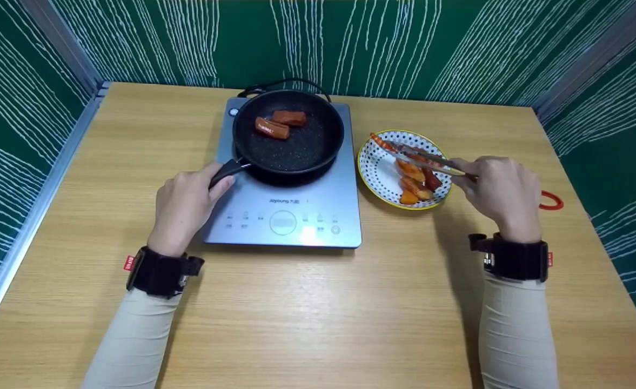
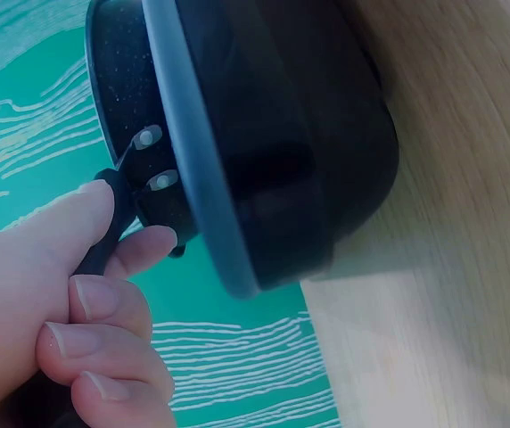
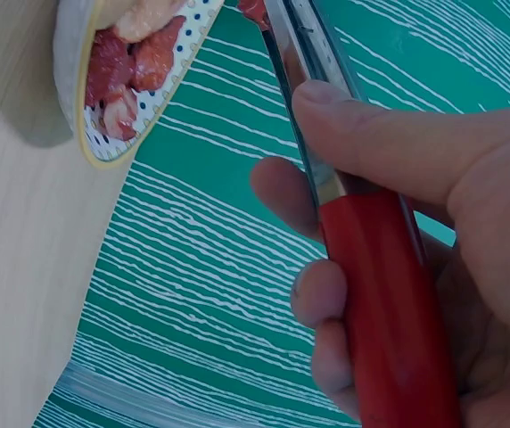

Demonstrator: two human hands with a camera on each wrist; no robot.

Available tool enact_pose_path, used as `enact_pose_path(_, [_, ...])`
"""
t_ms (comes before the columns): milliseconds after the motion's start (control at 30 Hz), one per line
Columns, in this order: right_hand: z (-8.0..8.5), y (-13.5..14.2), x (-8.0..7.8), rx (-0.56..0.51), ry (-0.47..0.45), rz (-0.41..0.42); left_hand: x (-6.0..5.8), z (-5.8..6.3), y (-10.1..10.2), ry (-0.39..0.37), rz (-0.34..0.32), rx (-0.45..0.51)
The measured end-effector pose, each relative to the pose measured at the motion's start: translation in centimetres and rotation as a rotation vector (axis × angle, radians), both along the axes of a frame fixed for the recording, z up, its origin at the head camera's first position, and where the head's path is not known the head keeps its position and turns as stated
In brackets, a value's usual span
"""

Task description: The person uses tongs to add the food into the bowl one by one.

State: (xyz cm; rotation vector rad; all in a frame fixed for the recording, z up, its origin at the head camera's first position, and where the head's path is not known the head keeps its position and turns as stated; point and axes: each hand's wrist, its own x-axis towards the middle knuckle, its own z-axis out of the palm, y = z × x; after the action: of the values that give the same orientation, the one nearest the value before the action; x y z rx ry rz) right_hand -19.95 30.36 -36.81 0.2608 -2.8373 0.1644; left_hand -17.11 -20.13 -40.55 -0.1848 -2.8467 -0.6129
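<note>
My left hand (image 1: 184, 208) grips the black handle of a frying pan (image 1: 296, 146), fingers curled round it in the left wrist view. Two reddish-brown sausage pieces (image 1: 272, 128) lie in the pan. My right hand (image 1: 504, 189) holds metal tongs (image 1: 436, 163) with a red handle (image 3: 389, 303). The tongs' tips are over a dotted plate (image 1: 372, 173) with a yellow rim. Between the tips is an orange-red striped piece of food (image 1: 381, 141), possibly a shrimp. Orange and dark red food pieces (image 1: 416, 186) lie on the plate, partly hidden by the tongs.
Under the pan is a silver induction cooker (image 1: 318, 216) with a touch panel. A black cable (image 1: 301, 81) loops behind it. The wooden table (image 1: 318, 319) ends against green, white-streaked walls (image 1: 328, 43) at the back and sides.
</note>
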Motion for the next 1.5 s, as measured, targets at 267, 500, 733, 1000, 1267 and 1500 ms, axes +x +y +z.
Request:
enact_pose_path(267, [1.1, 0.3, 0.7, -0.03, 0.036, -0.001, 0.1, 0.1, 0.0, -0.006, 0.009, -0.012])
enact_pose_path(500, [1.9, -2.4, 1.6, -0.091, 0.16, 0.059, 0.1, 0.3, 0.2, -0.019, 0.007, -0.01])
enact_pose_path(733, [3.0, -5.9, 1.8, -0.086, 0.256, 0.163, -0.1, 0.3, 0.3, -0.007, -0.007, -0.003])
enact_pose_path(1000, [2.7, -12.0, -0.2, 0.012, 0.327, 0.34, 0.1, 0.2, 0.1, -0.01, 0.003, 0.009])
enact_pose_path(1267, [1.2, -16.9, -1.8, 0.075, 0.34, 0.35, 0.1, 0.0, 0.1, 0.02, -0.005, -0.001])
enact_pose_path(1500, [0.7, -18.5, -2.5, 0.084, 0.312, 0.324, 0.1, -0.1, 0.0, 0.013, -0.005, 0.006])
